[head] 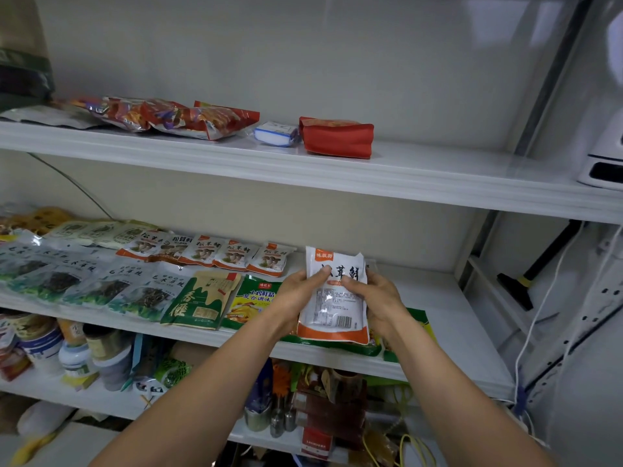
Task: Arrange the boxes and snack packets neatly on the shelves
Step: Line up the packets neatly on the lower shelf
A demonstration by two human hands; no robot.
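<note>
Grip: left hand (296, 293) and right hand (379, 298) both pinch white packet (333, 310) | print partly covered | green packet (418, 316) beneath mostly hidden

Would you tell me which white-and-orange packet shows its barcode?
The packet held between left hand and right hand; the others lie face-up on the shelf.

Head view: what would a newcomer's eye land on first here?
The white packet with orange trim, held up at centre frame by the left hand and right hand, in front of the middle shelf. Next, the row of similar packets lying along the back of that shelf to the left, and the red bag on the top shelf.
</note>
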